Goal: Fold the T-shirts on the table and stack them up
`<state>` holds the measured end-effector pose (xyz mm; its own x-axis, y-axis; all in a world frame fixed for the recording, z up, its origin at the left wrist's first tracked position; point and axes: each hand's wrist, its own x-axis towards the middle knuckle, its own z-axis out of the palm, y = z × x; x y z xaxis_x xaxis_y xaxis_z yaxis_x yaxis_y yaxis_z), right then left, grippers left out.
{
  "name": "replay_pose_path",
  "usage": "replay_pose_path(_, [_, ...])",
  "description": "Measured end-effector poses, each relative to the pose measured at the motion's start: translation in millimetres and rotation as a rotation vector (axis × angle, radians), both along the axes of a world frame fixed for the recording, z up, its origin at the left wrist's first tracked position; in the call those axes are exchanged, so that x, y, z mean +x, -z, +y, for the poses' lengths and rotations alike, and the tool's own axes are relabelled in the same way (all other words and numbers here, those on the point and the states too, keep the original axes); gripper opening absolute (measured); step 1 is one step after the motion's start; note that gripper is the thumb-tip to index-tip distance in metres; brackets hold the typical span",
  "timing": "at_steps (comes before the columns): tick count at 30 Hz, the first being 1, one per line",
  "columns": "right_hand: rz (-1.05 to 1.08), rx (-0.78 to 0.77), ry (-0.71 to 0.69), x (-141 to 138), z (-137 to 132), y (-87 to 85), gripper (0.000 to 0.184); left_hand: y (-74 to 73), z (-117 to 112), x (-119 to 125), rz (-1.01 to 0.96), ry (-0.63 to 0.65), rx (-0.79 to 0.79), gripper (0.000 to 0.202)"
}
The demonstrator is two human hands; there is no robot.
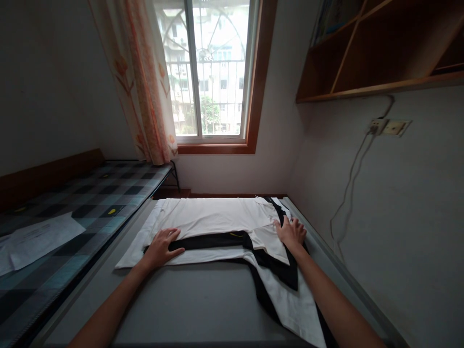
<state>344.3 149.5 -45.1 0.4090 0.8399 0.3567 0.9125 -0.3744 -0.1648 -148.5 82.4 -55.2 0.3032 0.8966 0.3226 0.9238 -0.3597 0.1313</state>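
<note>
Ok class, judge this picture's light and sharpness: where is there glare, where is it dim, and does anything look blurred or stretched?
Head view: window glaring, buildings beyond washed out; head view: left wall and shelf interior dim; head view: cloth, left hand and right hand fairly sharp; head view: shelf seems stretched towards the corner.

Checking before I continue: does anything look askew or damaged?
Yes: one flap of the garment trails toward the camera, askew from the rest, which lies roughly straight across. No damage shows.
</note>
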Motion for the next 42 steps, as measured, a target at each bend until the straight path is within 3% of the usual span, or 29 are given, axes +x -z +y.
replay_pose_path(2, [-0.021,-0.018,0.056,7.0,4.5,0.0,0.055,0.6,-1.2,-0.1,0.034,-0.012,0.038,0.056])
replay_pose_path(7, [-0.055,-0.073,0.024,8.9,11.5,-0.8,0.048,-6.2,11.1,13.5,0.209,-0.015,0.094,0.027])
replay_pose_path(14, [-0.017,-0.227,-0.103,-0.3,1.3,-13.4,0.037,-15.6,28.2,15.2,0.215,0.052,0.059,0.021])
replay_pose_path(19, [-0.041,-0.211,-0.128,-13.7,-31.0,-14.5,0.039,-15.4,6.9,-3.4,0.186,0.039,0.012,0.024])
replay_pose_path(26, [-0.040,-0.234,-0.151,-24.1,-92.7,-6.5,0.048,-11.4,-46.1,-29.0,0.127,0.022,-0.046,0.031])
replay_pose_path(30, [-0.066,-0.236,-0.141,-20.9,-109.3,-11.9,0.049,-17.4,-61.5,-42.4,0.037,0.039,-0.076,0.033])
replay_pose_path(34, [-0.191,-0.069,-0.198,-26.9,-91.8,-31.4,0.047,-32.8,-42.4,-48.6,-0.087,0.026,-0.047,0.041])
replay_pose_path(37, [-0.194,-0.032,-0.452,-44.8,-59.4,-41.1,0.045,-39.2,-10.8,-37.5,-0.093,-0.034,0.049,0.044])
replay_pose_path(39, [-0.181,-0.072,-0.591,-58.9,-36.8,-38.5,0.047,-36.9,9.8,-22.5,-0.064,-0.071,0.064,0.046])
replay_pose_path(42, [-0.136,-0.190,-0.643,-72.7,-13.7,-23.5,0.051,-24.2,30.4,0.5,-0.007,-0.110,-0.007,0.047])
